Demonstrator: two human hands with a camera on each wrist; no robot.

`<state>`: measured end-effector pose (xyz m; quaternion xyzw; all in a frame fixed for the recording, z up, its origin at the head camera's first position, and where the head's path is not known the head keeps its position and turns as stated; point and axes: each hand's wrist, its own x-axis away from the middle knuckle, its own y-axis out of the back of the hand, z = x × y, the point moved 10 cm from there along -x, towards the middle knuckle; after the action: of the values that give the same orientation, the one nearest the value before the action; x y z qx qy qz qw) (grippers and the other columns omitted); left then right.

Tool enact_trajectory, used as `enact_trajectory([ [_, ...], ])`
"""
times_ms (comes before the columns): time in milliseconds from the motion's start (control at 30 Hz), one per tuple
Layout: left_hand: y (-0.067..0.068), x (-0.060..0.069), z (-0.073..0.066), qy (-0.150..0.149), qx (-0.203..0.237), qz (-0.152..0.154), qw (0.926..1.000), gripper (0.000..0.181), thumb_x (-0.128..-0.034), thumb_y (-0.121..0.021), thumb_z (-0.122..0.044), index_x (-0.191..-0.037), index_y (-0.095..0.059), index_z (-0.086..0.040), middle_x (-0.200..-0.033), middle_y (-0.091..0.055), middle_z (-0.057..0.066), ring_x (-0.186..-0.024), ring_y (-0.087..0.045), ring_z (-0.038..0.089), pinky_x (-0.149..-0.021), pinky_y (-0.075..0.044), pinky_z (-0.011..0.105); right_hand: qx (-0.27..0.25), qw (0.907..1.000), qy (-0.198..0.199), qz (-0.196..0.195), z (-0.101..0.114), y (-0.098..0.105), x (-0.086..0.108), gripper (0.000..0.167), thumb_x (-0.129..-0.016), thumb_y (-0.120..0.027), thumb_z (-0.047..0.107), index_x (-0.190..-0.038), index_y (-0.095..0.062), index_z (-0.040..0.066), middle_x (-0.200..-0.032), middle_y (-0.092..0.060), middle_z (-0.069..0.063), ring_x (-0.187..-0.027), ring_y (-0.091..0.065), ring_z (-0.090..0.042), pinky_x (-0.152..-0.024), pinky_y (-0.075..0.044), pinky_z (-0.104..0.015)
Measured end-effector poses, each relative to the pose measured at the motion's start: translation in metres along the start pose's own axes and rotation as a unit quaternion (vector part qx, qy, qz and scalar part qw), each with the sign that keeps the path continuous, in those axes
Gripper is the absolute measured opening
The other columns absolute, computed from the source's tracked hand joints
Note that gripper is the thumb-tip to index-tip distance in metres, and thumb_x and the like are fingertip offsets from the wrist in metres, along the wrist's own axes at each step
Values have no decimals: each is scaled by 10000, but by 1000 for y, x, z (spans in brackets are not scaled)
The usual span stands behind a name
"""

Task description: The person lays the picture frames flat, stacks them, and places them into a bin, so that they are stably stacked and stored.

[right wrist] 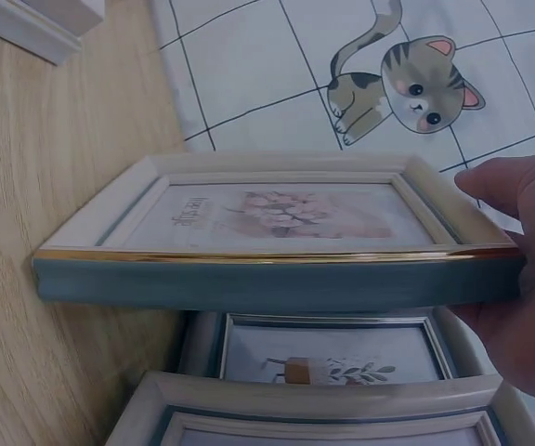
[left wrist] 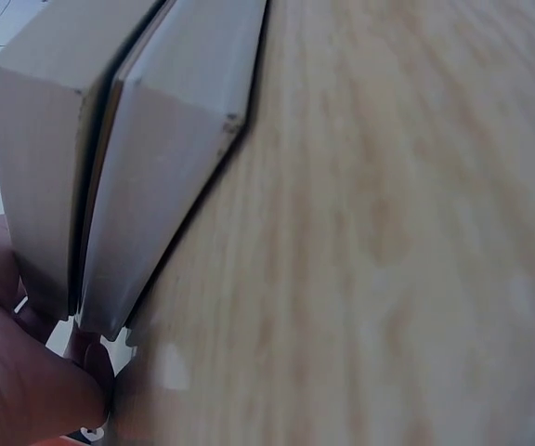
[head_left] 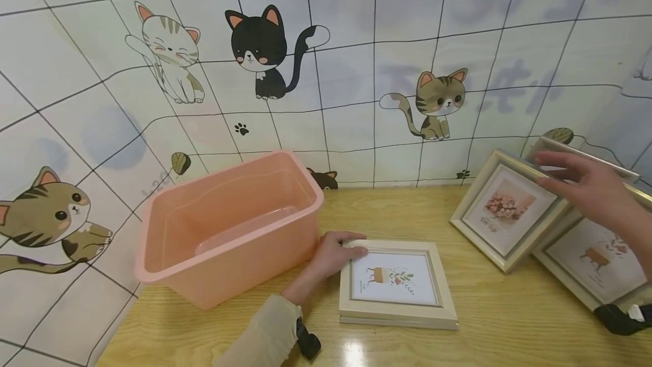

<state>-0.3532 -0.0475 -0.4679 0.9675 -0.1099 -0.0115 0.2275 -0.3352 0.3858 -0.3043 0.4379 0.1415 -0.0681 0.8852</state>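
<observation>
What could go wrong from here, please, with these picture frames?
The flower-picture frame might slip, as the right grip holds it only at one end. Moved, it could knock the plant-picture frame close beside it. The stacked frames might slide apart, since one lies on the other.

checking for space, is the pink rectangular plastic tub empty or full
Looks empty: head view shows nothing inside the tub, though its near side hides some floor.
</observation>
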Motion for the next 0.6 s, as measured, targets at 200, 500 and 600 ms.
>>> enact_trajectory([
  [200,0,0,-2,-45,2,-16,10000,270,-876,-835,-252,-1139,-808,-199,-1084,-746,-54,-1116,-616,166,-1057,-442,470,285,9993,-110,234,-2,-7,-4,573,-1067,-572,289,-1526,-421,-20,-1478,-408,-383,-1290,-486,-494,-952,-477,-261],
  [500,-2,-2,1,20,208,-6,9998,272,-879,-832,-220,-1147,-804,-183,-957,-755,-46,-944,-650,123,-955,-500,392,328,9991,112,243,2,-12,4,504,-1094,-508,211,-1545,-406,11,-1482,-356,-420,-1285,-317,-674,-905,-319,-773],
  [600,-2,-1,0,55,123,-8,9999,270,-885,-825,-220,-1151,-802,-181,-972,-751,-42,-967,-643,134,-970,-493,398,269,9995,136,129,3,-12,9,496,-1101,-491,215,-1547,-411,14,-1495,-359,-403,-1314,-301,-662,-931,-292,-786],
])
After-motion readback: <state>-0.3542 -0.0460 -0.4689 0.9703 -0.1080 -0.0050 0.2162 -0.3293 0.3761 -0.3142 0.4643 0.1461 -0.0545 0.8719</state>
